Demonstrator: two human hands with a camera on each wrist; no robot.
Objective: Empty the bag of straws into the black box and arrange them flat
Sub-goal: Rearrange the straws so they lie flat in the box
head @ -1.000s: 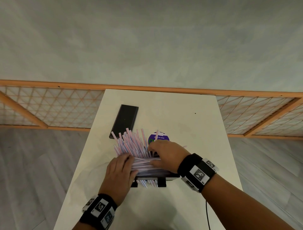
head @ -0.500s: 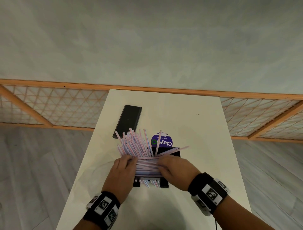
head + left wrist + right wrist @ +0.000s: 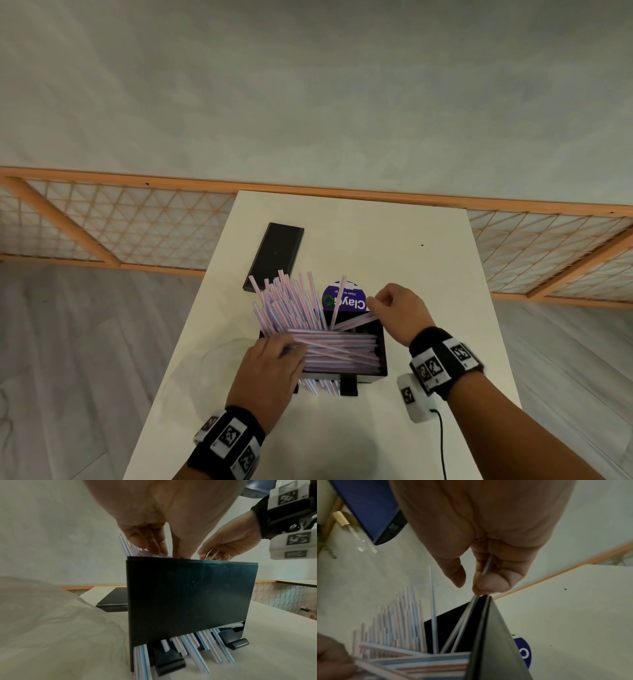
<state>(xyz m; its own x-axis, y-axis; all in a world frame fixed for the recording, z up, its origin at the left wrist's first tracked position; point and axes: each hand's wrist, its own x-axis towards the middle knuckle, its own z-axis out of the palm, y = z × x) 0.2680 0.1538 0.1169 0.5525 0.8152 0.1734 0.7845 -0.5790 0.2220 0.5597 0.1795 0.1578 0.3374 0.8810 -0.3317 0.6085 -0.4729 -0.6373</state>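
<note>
The black box (image 3: pixel 383 359) stands near the table's front, with striped straws (image 3: pixel 342 347) lying flat across it. A further bunch of straws (image 3: pixel 291 305) leans upright out of its far left corner. My left hand (image 3: pixel 291 346) rests with its fingers (image 3: pixel 150 543) on the left ends of the flat straws. Over the far right corner, my right hand (image 3: pixel 371 301) pinches two leaning straws (image 3: pixel 486 566) between thumb and fingers. In the left wrist view, straw ends (image 3: pixel 188 649) poke out under the box's front wall (image 3: pixel 188 601).
A flat black lid (image 3: pixel 274 253) lies on the white table (image 3: pixel 428 274) beyond the box to the left. A round purple label (image 3: pixel 344 300) sits behind the box. The crumpled clear bag (image 3: pixel 51 622) lies left of the box. A cable (image 3: pixel 442 445) hangs by my right wrist.
My right hand left the flat straws, moved to the far right corner and took hold of the leaning straws. My left hand stayed on the left ends.
</note>
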